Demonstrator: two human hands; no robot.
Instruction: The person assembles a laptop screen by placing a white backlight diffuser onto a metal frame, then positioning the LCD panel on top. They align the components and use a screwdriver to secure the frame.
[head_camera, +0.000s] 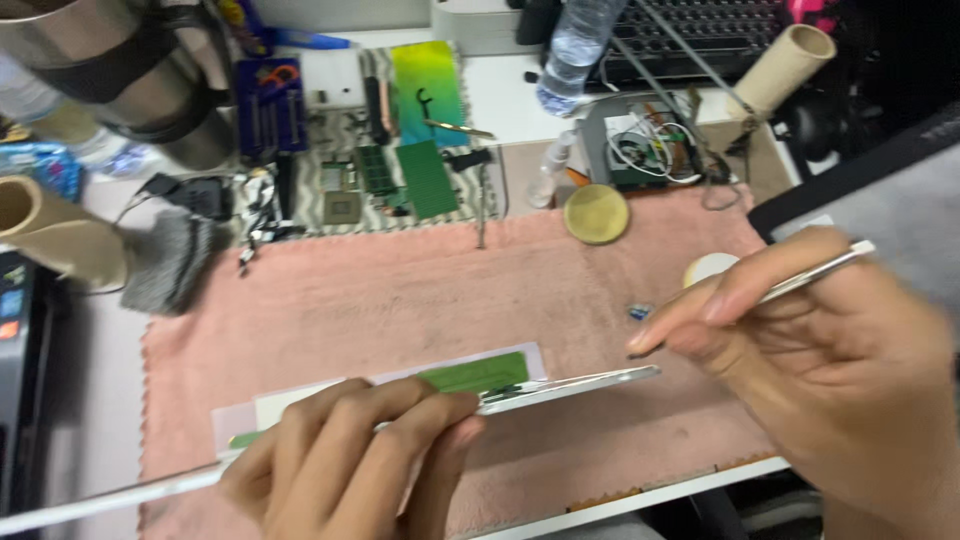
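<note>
Pink towel (400, 290) fills mid-frame, bearing a green-and-white board (480, 372). Left hand (350, 460) fingers pinch long tweezers (560, 388); right hand (830, 360) fingers pinch a thin metal tool (815, 272).

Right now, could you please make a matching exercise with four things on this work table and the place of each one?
Things:
1. long flat silver metal tool
2. thin silver metal tweezers
3. round brass-coloured disc
4. clear plastic water bottle

Places:
A. at the far edge of the pink towel
B. in the right hand
C. lying on the white desk beyond the towel
D. under the fingers of the left hand, over a green circuit board strip

Pairs: 1-D, 2-B, 3-A, 4-C
</note>
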